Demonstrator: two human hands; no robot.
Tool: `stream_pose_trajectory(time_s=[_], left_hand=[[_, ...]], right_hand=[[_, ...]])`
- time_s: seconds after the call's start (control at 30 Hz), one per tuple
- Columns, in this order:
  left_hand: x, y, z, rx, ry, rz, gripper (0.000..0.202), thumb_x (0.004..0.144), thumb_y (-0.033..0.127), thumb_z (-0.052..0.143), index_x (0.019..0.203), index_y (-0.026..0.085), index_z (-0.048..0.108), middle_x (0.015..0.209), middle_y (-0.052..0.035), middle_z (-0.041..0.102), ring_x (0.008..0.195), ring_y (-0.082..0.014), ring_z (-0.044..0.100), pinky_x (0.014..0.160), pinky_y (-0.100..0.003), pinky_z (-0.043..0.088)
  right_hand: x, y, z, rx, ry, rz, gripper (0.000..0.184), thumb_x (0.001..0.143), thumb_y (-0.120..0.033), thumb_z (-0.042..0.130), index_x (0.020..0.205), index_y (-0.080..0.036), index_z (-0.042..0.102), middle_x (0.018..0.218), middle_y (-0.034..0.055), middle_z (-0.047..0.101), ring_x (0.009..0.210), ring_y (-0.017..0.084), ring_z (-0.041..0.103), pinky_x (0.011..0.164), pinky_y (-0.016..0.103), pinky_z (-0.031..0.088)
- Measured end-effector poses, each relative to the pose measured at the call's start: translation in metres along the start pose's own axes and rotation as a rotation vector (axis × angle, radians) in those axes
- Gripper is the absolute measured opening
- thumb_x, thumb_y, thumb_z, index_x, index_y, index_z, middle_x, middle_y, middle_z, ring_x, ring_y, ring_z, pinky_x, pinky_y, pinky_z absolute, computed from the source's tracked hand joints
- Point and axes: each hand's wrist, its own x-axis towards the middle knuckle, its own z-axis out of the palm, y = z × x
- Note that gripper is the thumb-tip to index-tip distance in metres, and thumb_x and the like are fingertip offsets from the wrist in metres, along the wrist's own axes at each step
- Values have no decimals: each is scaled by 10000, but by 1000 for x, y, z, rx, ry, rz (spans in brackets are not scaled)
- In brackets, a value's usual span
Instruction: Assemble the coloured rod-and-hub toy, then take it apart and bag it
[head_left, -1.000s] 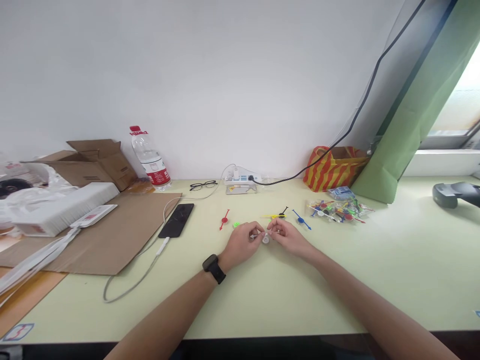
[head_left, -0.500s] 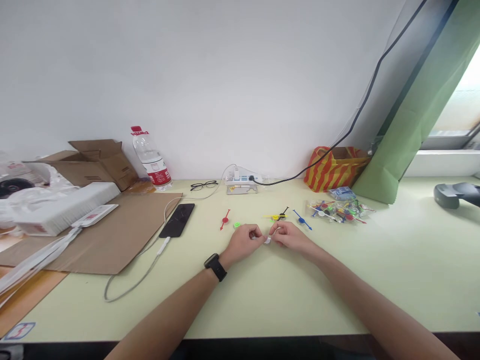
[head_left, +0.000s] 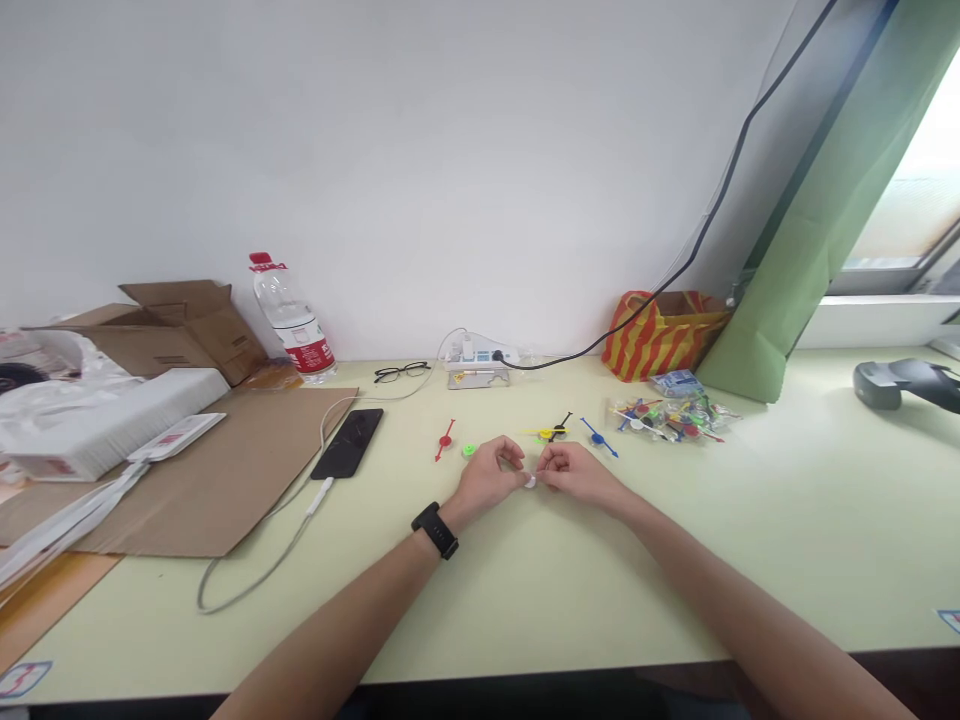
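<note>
A small white plastic piece (head_left: 530,482), probably a spinner like the coloured ones around it, is held low over the table between both hands. My left hand (head_left: 489,474) has its thumb on the piece's left side, the other fingers curled above. From the right, my right hand (head_left: 576,472) pinches the piece between thumb and fingertips. Much of it is hidden by the fingers. Just beyond the hands lie a red arrow spinner (head_left: 445,440), a green spinner (head_left: 469,451), partly covered yellow (head_left: 545,433) and black (head_left: 561,428) spinners, and a blue arrow spinner (head_left: 598,438).
Bagged spinners (head_left: 671,418) lie at right, before a striped bag (head_left: 660,335). A charging phone (head_left: 347,443) and cardboard sheet (head_left: 247,440) are at left. Glasses (head_left: 401,373), a power strip (head_left: 480,354) and a water bottle (head_left: 304,335) stand along the wall.
The camera view has shifted slightly. My left fingers have opened a little away from the thumb, while both hands stay at the white piece.
</note>
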Motion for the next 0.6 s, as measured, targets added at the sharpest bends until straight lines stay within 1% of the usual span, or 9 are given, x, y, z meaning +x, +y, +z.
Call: stream_pose_trajectory(time_s=[0.1,0.17,0.27,0.3,0.37,0.43,0.47,0.53,0.6], left_hand=[[-5,3,0,68,29,26,230,726,268,757,933,223,667,941,-10,726,802,-183,624,709,-311,461],[-7,3,0,79,52,36,221,736,256,746,939,230,664,975,-8,722,856,-194,622,746,-322,471],[-7,5,0,17,113,66,177,797,300,713,945,223,653,1040,-30,708,930,-212,620,777,-332,486],[-7,6,0,-4,144,84,157,832,322,688,947,221,650,1048,-36,704,944,-215,619,779,-335,487],[-8,10,-1,-15,226,124,132,886,341,642,941,221,647,1041,-43,699,955,-218,616,779,-342,482],[-10,15,-4,23,311,181,109,917,330,615,937,226,642,1032,-45,697,976,-225,610,801,-360,476],[-11,17,-5,55,342,210,97,929,320,604,935,230,638,1032,-46,696,997,-231,605,828,-374,475],[-13,20,-9,130,375,253,82,952,296,575,934,235,627,1035,-48,694,1040,-247,594,902,-409,463],[-12,20,-15,210,386,269,84,968,259,539,942,239,617,1043,-46,691,1059,-256,588,978,-444,436]], right_hand=[[-2,-1,-4,-25,85,-65,220,831,-401,662,872,-188,622,862,35,679,526,103,527,469,237,394],[-3,-3,-8,-49,165,-83,310,877,-499,616,965,-203,626,1031,62,679,518,93,516,445,243,394],[-6,-9,-11,-83,232,-89,394,888,-578,594,1044,-218,640,1125,84,670,595,118,552,455,245,408],[-8,-12,-12,-78,229,-83,415,882,-592,603,1063,-221,644,1095,80,677,606,123,555,455,242,404],[-11,-18,-13,-22,170,-23,465,883,-634,587,1073,-216,661,855,35,665,526,116,491,424,234,358],[-15,-24,-16,95,68,60,539,911,-692,499,1015,-200,692,549,-47,472,415,107,336,386,237,287],[-17,-26,-18,160,48,82,577,922,-714,454,965,-195,704,472,-77,344,391,106,255,374,242,252],[-17,-27,-23,244,98,69,608,922,-734,430,882,-194,708,439,-96,212,392,109,178,372,256,220],[-15,-25,-28,214,216,26,582,909,-727,472,826,-197,699,447,-86,225,409,115,208,394,268,232]])
